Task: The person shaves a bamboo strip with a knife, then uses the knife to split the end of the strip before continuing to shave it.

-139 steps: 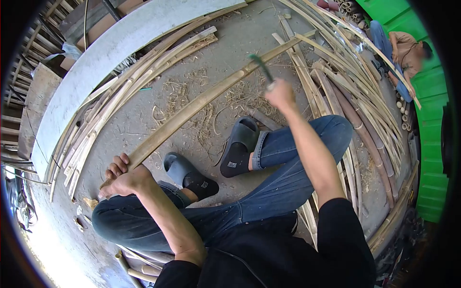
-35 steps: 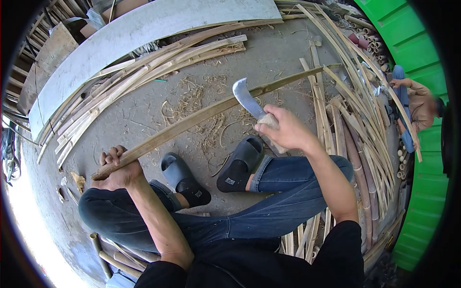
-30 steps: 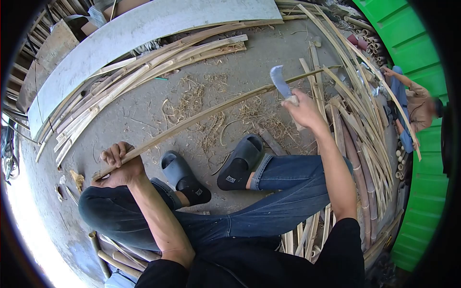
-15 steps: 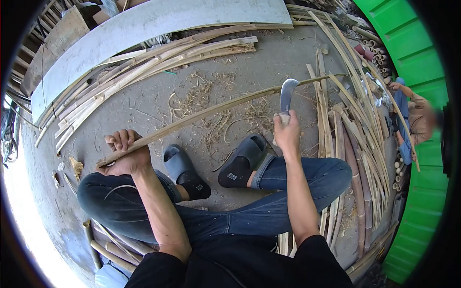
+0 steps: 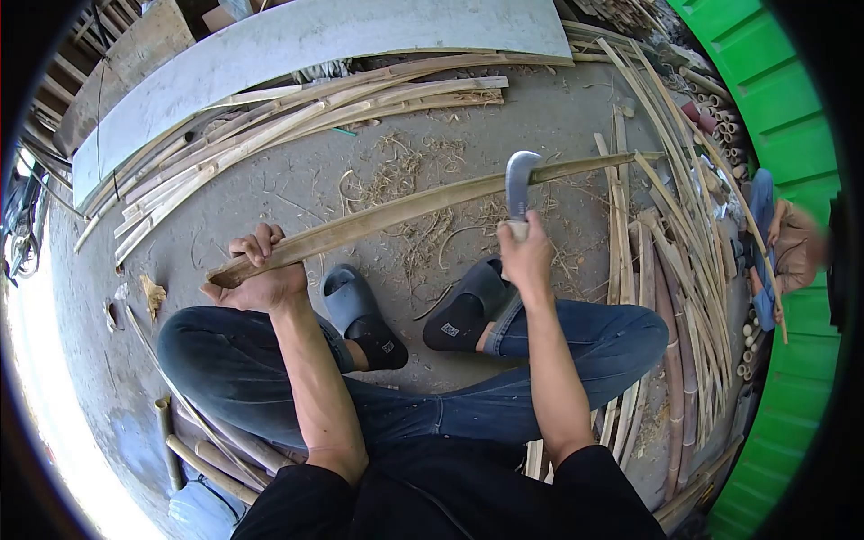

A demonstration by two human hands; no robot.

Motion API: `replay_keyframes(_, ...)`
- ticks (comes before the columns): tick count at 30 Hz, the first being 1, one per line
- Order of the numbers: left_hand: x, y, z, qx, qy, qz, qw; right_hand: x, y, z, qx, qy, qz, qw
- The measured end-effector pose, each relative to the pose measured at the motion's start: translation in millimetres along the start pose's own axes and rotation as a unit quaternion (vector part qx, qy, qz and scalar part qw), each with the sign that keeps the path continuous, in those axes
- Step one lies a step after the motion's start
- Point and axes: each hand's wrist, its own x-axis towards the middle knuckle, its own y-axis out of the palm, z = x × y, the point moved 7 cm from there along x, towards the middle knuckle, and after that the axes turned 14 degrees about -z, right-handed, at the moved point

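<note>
My left hand (image 5: 259, 270) is wrapped round the near end of a long split bamboo strip (image 5: 387, 216), just above my left knee. The strip slants up to the right across the view, its concave inner side partly turned toward me. In my right hand (image 5: 527, 254) is the pale handle of a billhook (image 5: 518, 184), with its hooked blade pointing away from me. The blade overlaps the strip in this view, right of its middle. My fingers hide most of the handle.
Bamboo shavings (image 5: 396, 171) litter the concrete ground ahead. Split strips (image 5: 297, 126) lie along a pale board (image 5: 360, 31), and more strips (image 5: 693, 297) are piled to my right. Beside a green corrugated wall (image 5: 765, 81), another person (image 5: 792, 243) holds a long strip. Bamboo poles (image 5: 211, 468) lie behind my left knee.
The billhook has moved left along the strip, toward my left hand. The strip has rolled, showing more of its broad face, and my left hand sits slightly higher and further right.
</note>
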Motion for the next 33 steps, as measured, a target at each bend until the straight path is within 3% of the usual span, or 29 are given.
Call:
replay_keyframes(1, 0.1, -1.0, -1.2, -0.002, 0.002, -0.004, 1.0, 16.1, -11.6, -15.3, -0.038, 0.009, -0.046, 0.998)
replay_keyframes(4, -3.0, 13.1, 2.2, -0.053, -0.04, 0.053, 0.996, 13.2, -7.9, -16.3, -0.025, -0.002, -0.057, 0.998)
replay_keyframes(5, -3.8, 11.8, 3.2, -0.046, -0.047, 0.054, 0.996, -13.3, -4.4, 30.3, 0.017, -0.006, 0.029, 0.999)
replay_keyframes(6, -2.5, 10.7, 3.2, -0.048, -0.046, 0.055, 0.996, -43.5, -2.2, 73.3, 0.038, -0.085, 0.05, 0.994)
replay_keyframes(7, -0.6, 10.1, 3.1, -0.052, -0.044, 0.056, 0.996, -75.4, 22.1, 82.3, 0.079, -0.099, 0.131, 0.983)
replay_keyframes(9, 1.1, 5.8, 2.6, -0.043, -0.043, 0.049, 0.997, -124.9, 25.1, 120.3, 0.085, -0.201, 0.151, 0.964)
replay_keyframes(11, 1.5, 9.7, -1.1, -0.043, -0.054, 0.088, 0.994, -110.0, 17.1, 113.0, 0.033, -0.166, 0.191, 0.967)
replay_keyframes(15, -7.3, 20.3, -2.0, -0.064, -0.056, 0.1, 0.991, -10.2, -18.5, 31.5, 0.013, -0.01, 0.049, 0.999)
replay_keyframes(17, -8.4, 21.1, 0.5, -0.066, -0.06, 0.104, 0.991, 32.4, -39.7, 0.3, -0.052, -0.064, -0.067, 0.994)
replay_keyframes(18, -8.3, 22.7, 0.2, -0.068, -0.06, 0.105, 0.99, 32.0, -42.0, 6.4, -0.051, -0.064, -0.069, 0.994)
replay_keyframes(20, -10.2, 31.6, -1.2, -0.098, -0.095, 0.159, 0.978, 14.9, -28.6, 28.2, 0.016, 0.028, 0.062, 0.998)
replay_keyframes(22, -10.7, 28.2, -0.7, -0.086, -0.096, 0.149, 0.98, -45.4, -12.4, 94.8, 0.019, -0.119, 0.106, 0.987)
replay_keyframes(25, -8.5, 25.9, 1.5, -0.079, -0.093, 0.141, 0.982, -129.1, 16.3, 137.3, 0.063, -0.163, 0.256, 0.951)
replay_keyframes(27, -9.1, 26.6, -1.5, -0.089, -0.087, 0.137, 0.983, -115.9, 7.3, 134.8, 0.056, -0.198, 0.221, 0.954)
replay_keyframes(30, -11.1, 29.4, -2.6, -0.071, -0.08, 0.155, 0.982, -31.8, -21.5, 78.2, -0.017, -0.071, 0.099, 0.992)
replay_keyframes(31, -11.0, 28.9, -4.0, -0.074, -0.076, 0.152, 0.983, -6.9, -32.9, 53.7, -0.028, 0.012, 0.081, 0.996)
replay_keyframes(32, -11.9, 29.8, -3.5, -0.072, -0.078, 0.157, 0.982, 10.1, -46.1, 36.9, -0.074, -0.059, -0.026, 0.995)
replay_keyframes(33, -12.2, 31.4, -1.9, -0.068, -0.081, 0.163, 0.981, 15.6, -51.3, 28.6, -0.116, -0.123, -0.071, 0.983)
